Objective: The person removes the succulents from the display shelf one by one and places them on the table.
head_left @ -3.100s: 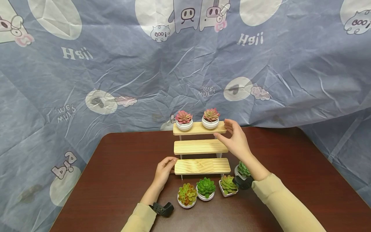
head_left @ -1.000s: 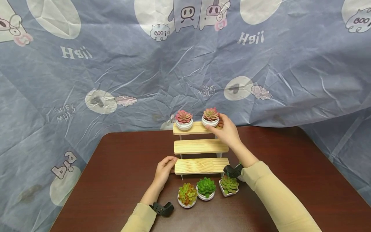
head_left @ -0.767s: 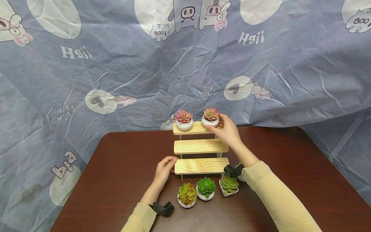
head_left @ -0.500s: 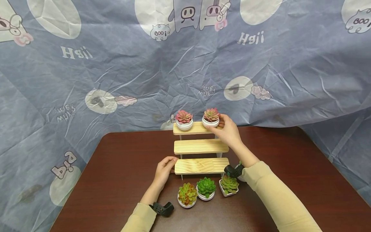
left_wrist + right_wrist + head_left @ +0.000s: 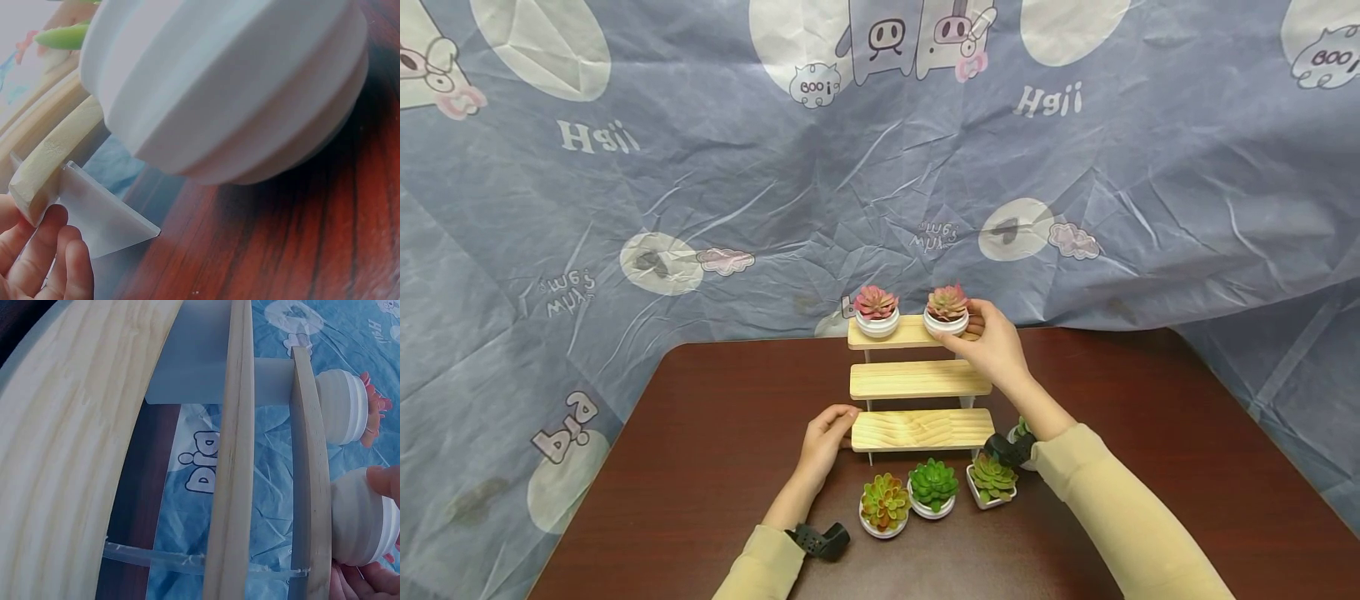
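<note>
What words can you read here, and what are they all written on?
All are on the cloth:
"BOO¡", in two bubbles.
"Hgii", or maybe "Haii", twice.
"bia", or nearly, tilted, at the left and behind the shelves.
Two more bits of writing: too blurred to read.
I see no words on the pots or shelves.

Succulents (image 5: 947, 302) are pinkish or green, pots (image 5: 877, 326) white. Grain streaks the pale-yellow shelves (image 5: 921, 379); the tabletop (image 5: 737, 417) is reddish-brown. Cartoons (image 5: 886, 37) pattern the blue-grey cloth (image 5: 790, 183).
</note>
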`<state>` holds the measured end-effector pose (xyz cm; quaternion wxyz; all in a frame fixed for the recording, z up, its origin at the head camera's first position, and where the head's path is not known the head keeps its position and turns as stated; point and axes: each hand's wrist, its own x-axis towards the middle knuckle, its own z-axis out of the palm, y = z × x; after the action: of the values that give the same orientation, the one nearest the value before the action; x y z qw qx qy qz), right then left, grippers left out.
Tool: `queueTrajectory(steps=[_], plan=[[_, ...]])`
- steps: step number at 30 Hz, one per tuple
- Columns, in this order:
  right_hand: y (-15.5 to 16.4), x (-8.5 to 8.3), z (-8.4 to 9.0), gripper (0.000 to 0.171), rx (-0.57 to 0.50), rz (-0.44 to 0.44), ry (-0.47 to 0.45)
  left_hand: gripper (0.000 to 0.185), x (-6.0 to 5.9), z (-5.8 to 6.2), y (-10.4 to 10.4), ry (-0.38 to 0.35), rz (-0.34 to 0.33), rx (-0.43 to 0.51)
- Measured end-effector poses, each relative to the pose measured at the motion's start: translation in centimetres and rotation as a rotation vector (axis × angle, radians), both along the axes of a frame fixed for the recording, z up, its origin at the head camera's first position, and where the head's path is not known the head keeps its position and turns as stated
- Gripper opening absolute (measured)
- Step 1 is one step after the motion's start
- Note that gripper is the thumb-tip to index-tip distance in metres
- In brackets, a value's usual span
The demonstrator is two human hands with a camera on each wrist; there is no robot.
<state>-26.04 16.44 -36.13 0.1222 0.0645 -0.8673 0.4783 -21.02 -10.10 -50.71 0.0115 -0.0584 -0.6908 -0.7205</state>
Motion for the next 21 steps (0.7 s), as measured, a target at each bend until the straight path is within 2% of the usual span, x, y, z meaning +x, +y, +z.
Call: queueTrajectory(steps=[4,11,15,21], plan=[[0.1,0.3,-0.2,0.072,-0.003,0.010,0.016,0.027,0.8,1.6,0.1,-0.009,-0.007,-0.014],[0.2,1.1,-0.1,0.072,-0.011,0.024,0.028,0.028,0.5,1.0,0.2,-0.008,0.002,-0.002],[0.2,1.6,0.1,0.072,0.000,0.028,0.032,0.026,1.3,2.6,0.3,-0.005,-0.012,-0.012],[0.5,2.4,0.0,0.072,-0.001,0.039,0.041,0.024,1.4,2.8,0.3,-0.004,0.001,-0.029]])
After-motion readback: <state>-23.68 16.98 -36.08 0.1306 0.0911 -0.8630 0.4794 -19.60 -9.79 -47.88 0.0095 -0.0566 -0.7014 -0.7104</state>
